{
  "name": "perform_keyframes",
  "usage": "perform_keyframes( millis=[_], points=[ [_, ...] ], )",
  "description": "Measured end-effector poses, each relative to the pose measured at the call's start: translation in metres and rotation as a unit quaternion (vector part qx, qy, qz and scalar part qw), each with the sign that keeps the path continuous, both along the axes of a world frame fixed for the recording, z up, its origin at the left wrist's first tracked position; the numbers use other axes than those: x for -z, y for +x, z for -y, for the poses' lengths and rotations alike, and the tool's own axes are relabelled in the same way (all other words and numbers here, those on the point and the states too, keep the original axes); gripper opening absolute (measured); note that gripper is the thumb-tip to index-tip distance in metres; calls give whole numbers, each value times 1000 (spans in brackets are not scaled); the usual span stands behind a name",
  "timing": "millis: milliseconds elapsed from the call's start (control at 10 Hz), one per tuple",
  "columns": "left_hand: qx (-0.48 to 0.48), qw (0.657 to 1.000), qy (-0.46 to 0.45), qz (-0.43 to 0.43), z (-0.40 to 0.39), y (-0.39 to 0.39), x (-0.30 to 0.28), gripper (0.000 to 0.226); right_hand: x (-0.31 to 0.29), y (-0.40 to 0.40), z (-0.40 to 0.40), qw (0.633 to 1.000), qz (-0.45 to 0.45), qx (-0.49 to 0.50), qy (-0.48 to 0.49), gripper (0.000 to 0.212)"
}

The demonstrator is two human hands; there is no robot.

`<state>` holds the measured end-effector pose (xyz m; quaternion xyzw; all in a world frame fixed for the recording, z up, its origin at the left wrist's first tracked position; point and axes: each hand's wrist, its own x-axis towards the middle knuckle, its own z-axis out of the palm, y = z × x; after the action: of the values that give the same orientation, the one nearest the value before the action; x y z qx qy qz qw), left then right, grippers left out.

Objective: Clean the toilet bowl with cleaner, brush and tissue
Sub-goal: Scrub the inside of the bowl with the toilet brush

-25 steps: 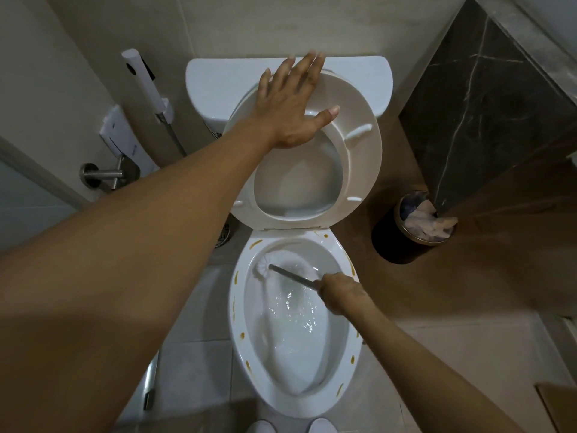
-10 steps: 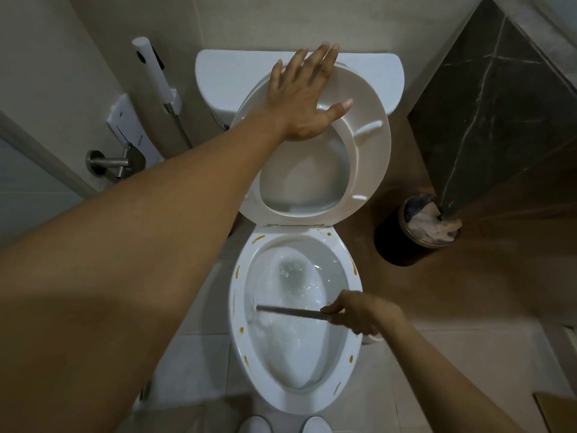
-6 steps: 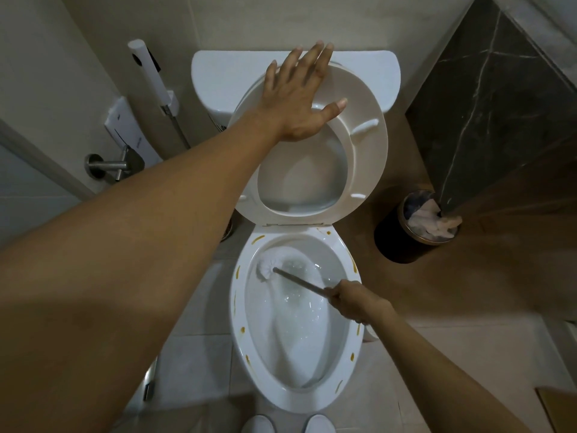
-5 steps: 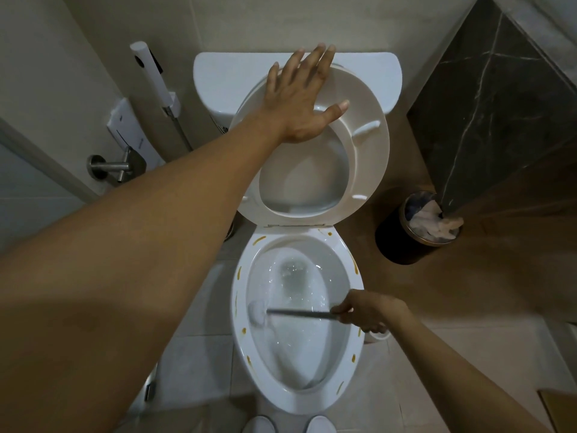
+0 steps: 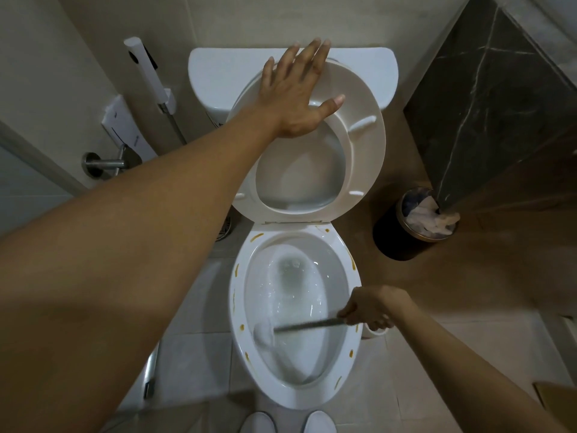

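Your left forearm (image 5: 131, 245) hides most of the floor at nine o'clock and runs off the left edge. The brush head (image 5: 263, 334) is motion-blurred against the bowl wall. At six o'clock your slippers (image 5: 288, 423) are cut by the bottom edge. The bin's (image 5: 402, 242) contents are too dim to identify.

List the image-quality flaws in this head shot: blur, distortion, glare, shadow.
Head view: wide-angle bending bows the walls and swells the near left forearm; the brush head is motion-smeared while the right hand gripping its handle looks fairly sharp; small glints on the bowl water; lighting is dim, corners darkened.
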<state>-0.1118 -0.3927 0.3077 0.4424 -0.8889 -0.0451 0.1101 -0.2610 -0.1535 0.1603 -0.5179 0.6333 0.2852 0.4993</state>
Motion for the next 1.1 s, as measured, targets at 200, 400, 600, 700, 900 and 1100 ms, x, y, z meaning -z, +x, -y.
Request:
perform_keyframes(
  millis=[200, 400, 600, 700, 900, 1100],
  points=[
    [-1, 1000, -5, 4, 0, -1, 1, 79, 1, 5, 10, 998, -23, -59, -15, 33],
    [-1, 1000, -8, 6, 1, -1, 2, 80, -10, -2, -1, 997, -51, -62, 24, 34],
    [-2, 1000, -9, 6, 1, 0, 2, 80, 1, -6, -7, 998, -52, 18, -27, 35],
    [0, 1000, -6, 5, 0, -1, 2, 80, -12, -7, -10, 998, -54, 21, 2, 30],
    [2, 1000, -8, 1, 2, 0, 2, 80, -13, -10, -6, 996, -76, 42, -9, 12],
    [0, 1000, -12, 2, 1, 0, 4, 79, -34, -17, 6, 993, -116, 33, 4, 14]
  ],
)
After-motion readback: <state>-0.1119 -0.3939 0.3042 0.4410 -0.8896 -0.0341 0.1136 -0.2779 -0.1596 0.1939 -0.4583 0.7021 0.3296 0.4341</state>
